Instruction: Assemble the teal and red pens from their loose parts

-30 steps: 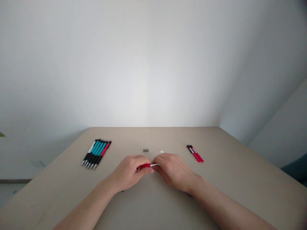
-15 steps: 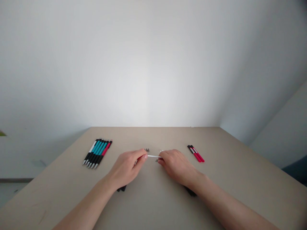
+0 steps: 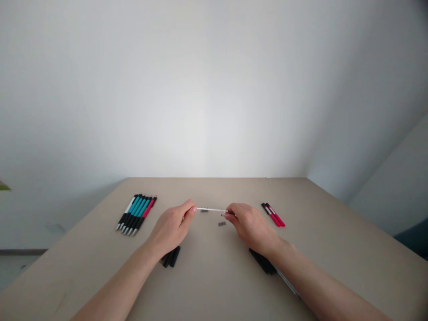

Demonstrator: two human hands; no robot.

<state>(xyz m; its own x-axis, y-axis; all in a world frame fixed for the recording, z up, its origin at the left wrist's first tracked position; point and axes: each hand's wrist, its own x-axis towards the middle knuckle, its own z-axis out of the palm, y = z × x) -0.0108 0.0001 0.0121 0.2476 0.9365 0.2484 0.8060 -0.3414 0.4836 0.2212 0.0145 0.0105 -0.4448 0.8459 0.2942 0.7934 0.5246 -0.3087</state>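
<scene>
My left hand [image 3: 172, 227] is closed around a red pen barrel, which is almost wholly hidden in the fingers. My right hand [image 3: 249, 225] pinches the far end of a thin white refill [image 3: 211, 209] that stretches between the two hands above the beige table [image 3: 214, 276]. A small dark spring-like part [image 3: 221, 224] lies on the table just below the refill. Tiny grey tips [image 3: 204, 211] sit behind the refill.
A row of several assembled pens [image 3: 136, 213], mostly teal with one red, lies at the left. Two red pen pieces [image 3: 273, 215] lie at the right. Black grip pieces rest under my left wrist [image 3: 171, 257] and under my right forearm [image 3: 264, 263]. A white wall stands behind the table.
The hands have moved apart and farther from me, drawing the white refill out of the red barrel. A small part now lies on the table between them.
</scene>
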